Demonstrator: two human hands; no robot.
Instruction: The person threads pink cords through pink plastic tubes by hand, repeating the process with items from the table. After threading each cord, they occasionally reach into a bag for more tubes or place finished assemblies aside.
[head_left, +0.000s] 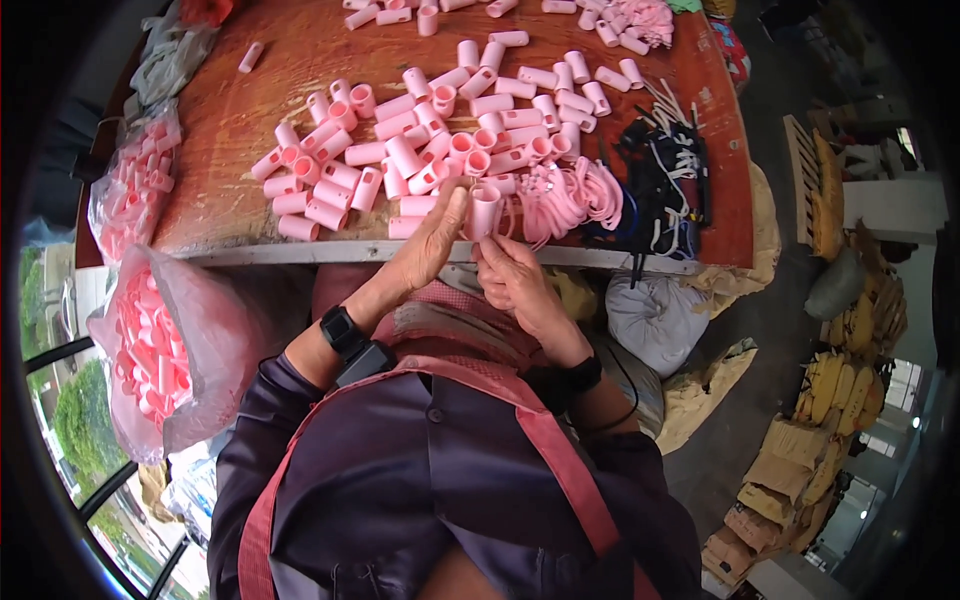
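Above the table's front edge, a short pink plastic tube (484, 210) stands roughly upright between my hands, its open end facing up. My left hand (432, 242) is closed on its left side, the fingers mostly hidden behind the thumb. At the tube's lower end my right hand (513, 282) is closed in a pinch; what lies between those fingertips is too small to make out. Just beyond my hands spreads a heap of similar pink tubes (405, 157), some with a hole in the side. Close on the right lies a bundle of pink cords (572, 197).
Black and white cords (668, 175) lie at the right of the worn reddish table (225, 130). A clear bag of pink parts (150, 345) stands at left below the edge, another bag (135, 185) above it. A white sack (655, 320) sits below right; stacked cardboard (785, 460) lines the floor.
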